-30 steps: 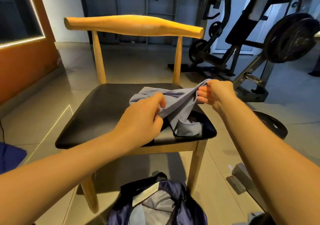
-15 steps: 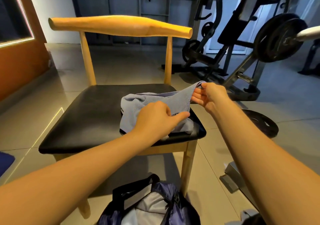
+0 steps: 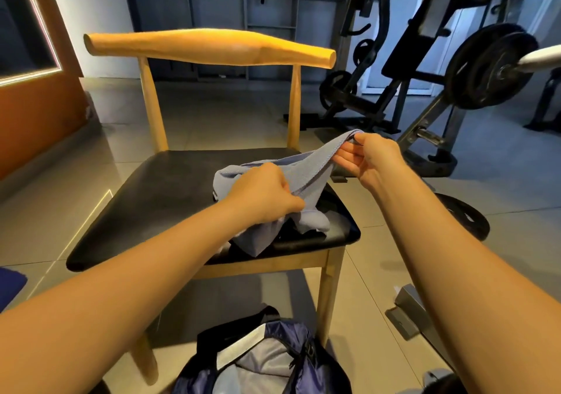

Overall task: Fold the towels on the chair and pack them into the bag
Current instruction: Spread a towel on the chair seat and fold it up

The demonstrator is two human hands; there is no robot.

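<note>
On the chair (image 3: 170, 187), toward its right front corner, the left hand (image 3: 267, 193) has its fingers curled tight around the pale blue towel (image 3: 315, 166). The towel lifts off the seat to the right hand (image 3: 370, 160), whose fingers pinch its corner above the chair's right edge. An open bag (image 3: 273, 360) sits on the floor before the chair.

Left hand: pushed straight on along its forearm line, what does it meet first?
The left hand grips the blue towel, so that comes first; past its stretched fold, probably the right hand, depth unclear.
</note>
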